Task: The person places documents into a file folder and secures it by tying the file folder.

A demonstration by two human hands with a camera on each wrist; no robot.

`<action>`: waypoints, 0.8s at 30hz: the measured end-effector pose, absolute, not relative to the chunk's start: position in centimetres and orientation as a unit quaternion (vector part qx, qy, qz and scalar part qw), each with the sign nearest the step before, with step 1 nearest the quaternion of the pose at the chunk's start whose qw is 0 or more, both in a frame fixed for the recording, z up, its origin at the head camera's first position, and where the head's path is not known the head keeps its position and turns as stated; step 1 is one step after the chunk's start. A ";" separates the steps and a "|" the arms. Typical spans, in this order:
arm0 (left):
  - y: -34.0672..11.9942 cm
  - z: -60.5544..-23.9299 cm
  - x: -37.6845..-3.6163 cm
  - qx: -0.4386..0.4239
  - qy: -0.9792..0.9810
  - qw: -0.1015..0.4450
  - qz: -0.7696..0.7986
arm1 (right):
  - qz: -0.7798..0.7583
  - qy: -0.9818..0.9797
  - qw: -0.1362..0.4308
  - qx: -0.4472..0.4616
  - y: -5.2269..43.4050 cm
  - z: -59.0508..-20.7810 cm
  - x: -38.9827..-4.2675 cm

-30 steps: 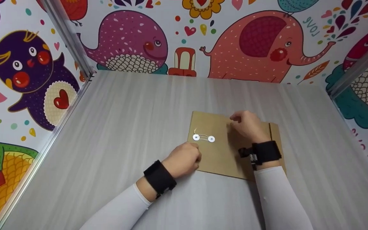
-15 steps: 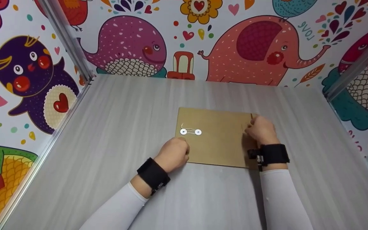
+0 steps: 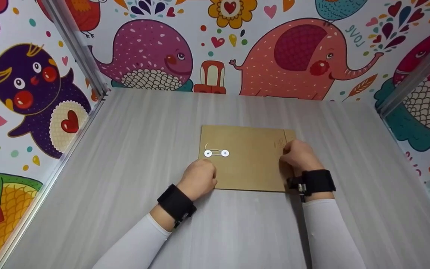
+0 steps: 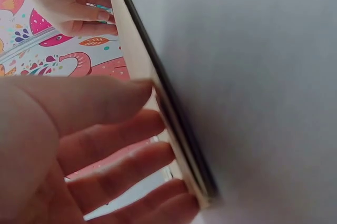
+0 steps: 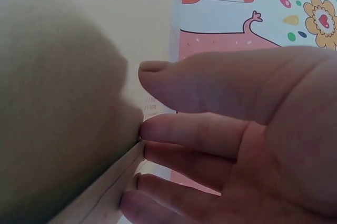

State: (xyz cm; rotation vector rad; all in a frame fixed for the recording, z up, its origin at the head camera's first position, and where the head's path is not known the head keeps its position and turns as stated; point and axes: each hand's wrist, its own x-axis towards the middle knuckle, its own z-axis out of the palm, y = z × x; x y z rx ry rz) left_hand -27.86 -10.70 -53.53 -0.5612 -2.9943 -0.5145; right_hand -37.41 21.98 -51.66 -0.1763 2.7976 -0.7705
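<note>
A kraft-paper document envelope [image 3: 248, 164] lies flat on the table, its string tie wound between two white round buttons [image 3: 216, 153] near the left end. At its lower left corner is my left hand [image 3: 198, 179]. In the left wrist view the fingertips touch the envelope's edge [image 4: 134, 45], with the thumb beside them. On the opposite side my right hand [image 3: 301, 155] rests against the right edge. The right wrist view has its fingertips [image 5: 163, 129] on the envelope's side and its thumb raised apart from them. Small print shows near that edge.
The pale wood-grain table [image 3: 144, 130] extends around the envelope. Printed cartoon panels [image 3: 155, 48] stand at the back and both sides, joined by metal corner posts [image 3: 77, 45].
The envelope has slid left and now lies straighter. My right hand has gone from above the envelope to its right edge. My left hand has shifted slightly left, staying at the left corner.
</note>
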 end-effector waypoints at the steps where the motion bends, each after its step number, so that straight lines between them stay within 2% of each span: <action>1: -10.7 -53.5 -27.9 -0.182 -0.969 0.029 -0.166 | -0.262 0.956 0.117 -0.061 21.9 -51.7 -37.4; 13: -10.6 -53.8 -28.1 -0.177 -0.970 0.038 -0.165 | -0.249 0.960 0.114 -0.055 21.6 -52.0 -37.2; 17: -10.7 -53.9 -28.2 -0.181 -0.969 0.046 -0.161 | -0.239 0.965 0.090 -0.058 21.5 -52.1 -37.2; 20: -11.0 -53.9 -28.5 -0.188 -0.966 0.087 -0.154 | -0.226 0.971 0.044 -0.056 21.0 -52.0 -37.1; 24: -11.7 -53.8 -28.8 -0.160 -0.962 0.176 -0.136 | -0.219 0.974 -0.014 -0.063 19.9 -51.6 -36.6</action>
